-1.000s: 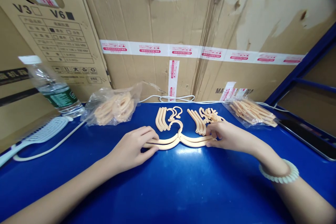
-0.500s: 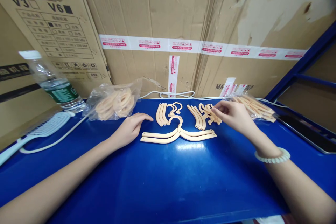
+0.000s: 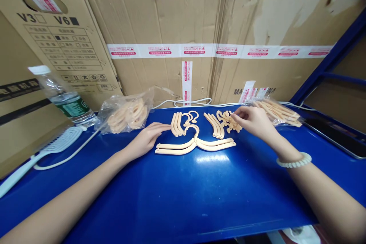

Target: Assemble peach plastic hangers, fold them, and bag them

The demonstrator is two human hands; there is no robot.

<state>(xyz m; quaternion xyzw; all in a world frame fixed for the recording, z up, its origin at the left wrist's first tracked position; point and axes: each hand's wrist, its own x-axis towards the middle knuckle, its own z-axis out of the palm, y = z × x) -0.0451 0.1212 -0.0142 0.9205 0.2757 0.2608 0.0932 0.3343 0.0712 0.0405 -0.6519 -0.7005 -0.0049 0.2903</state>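
Note:
My left hand (image 3: 150, 137) lies on the blue table with its fingers stretched out and holding nothing, the tips at the left edge of several curved beige hanger arms (image 3: 177, 124). Beside those arms are loose beige hooks (image 3: 193, 117). My right hand (image 3: 253, 120) is closed in a pinch at a heap of small beige parts (image 3: 228, 120); whatever its fingers hold is hidden. Left of that heap, more curved arms (image 3: 215, 126) lie in a slanted row. In front, a folding hanger (image 3: 196, 143) lies with its hook upward and its paired arms spread sideways.
A clear bag of beige parts (image 3: 127, 116) lies at the left, another with long beige strips (image 3: 278, 112) at the right. A water bottle (image 3: 70, 103), a pale hairbrush (image 3: 51, 146) and a dark tablet-like device (image 3: 337, 137) are nearby. A white cable (image 3: 183, 103) runs along the cardboard (image 3: 157, 76).
My left hand has slid right, up to the left group of arms. My right hand stays pinched at the heap of small parts. The camera view has shifted slightly.

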